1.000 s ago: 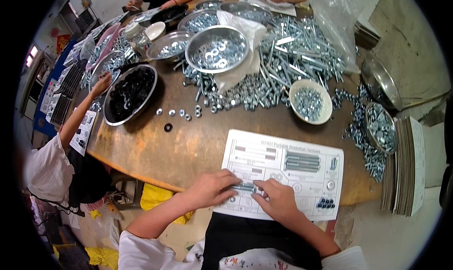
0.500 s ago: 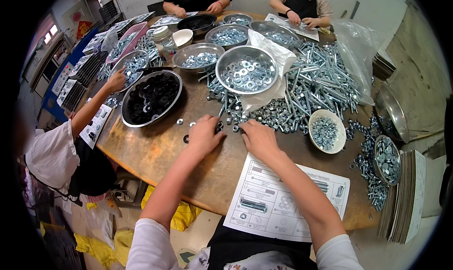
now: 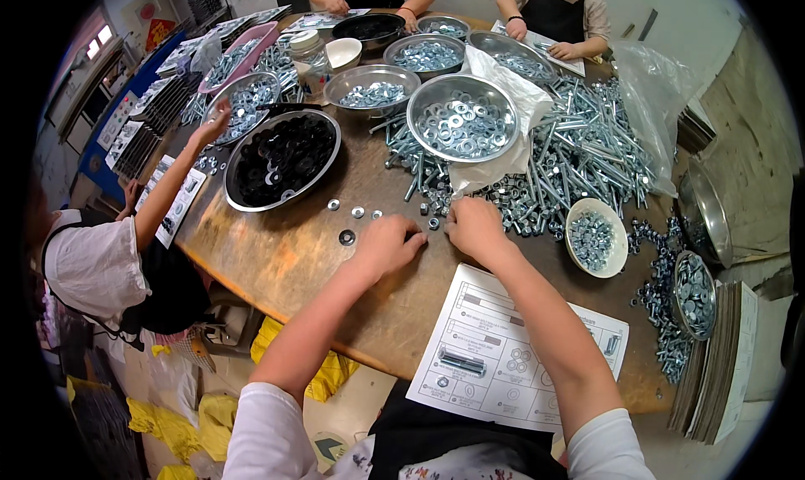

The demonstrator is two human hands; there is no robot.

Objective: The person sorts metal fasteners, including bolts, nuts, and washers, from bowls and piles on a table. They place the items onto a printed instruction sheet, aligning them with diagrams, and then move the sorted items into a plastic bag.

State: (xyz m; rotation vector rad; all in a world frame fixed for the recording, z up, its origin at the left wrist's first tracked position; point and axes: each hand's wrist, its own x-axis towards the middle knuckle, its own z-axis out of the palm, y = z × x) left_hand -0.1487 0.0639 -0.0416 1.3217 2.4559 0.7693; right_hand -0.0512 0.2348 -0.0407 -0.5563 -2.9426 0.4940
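My left hand [image 3: 387,243] rests on the wooden tabletop, fingers curled down and thumb a little out to the side; whatever lies beneath it is hidden. Beside it are a black washer [image 3: 346,238] and a few small silver washers [image 3: 358,212]. My right hand [image 3: 480,230] is bent at the near edge of a pile of hex nuts [image 3: 521,210], its fingertips turned under and hidden. Between both hands sits a single loose nut [image 3: 433,223]. Below my right forearm lies a printed sheet [image 3: 457,312] with hardware pictures and real bolts on it.
Ahead stand a steel bowl of washers [image 3: 511,136] and a bolt heap [image 3: 587,145]. At left is a bowl of black washers [image 3: 335,157]; at right, a white bowl [image 3: 620,258]. A co-worker's arm [image 3: 172,174] reaches in from the left; two people sit opposite.
My left hand has drawn its fingers in and shifted toward me from the nuts. My right fingers have curled at the pile edge. The view has shifted slightly; the left co-worker's hand has lifted.
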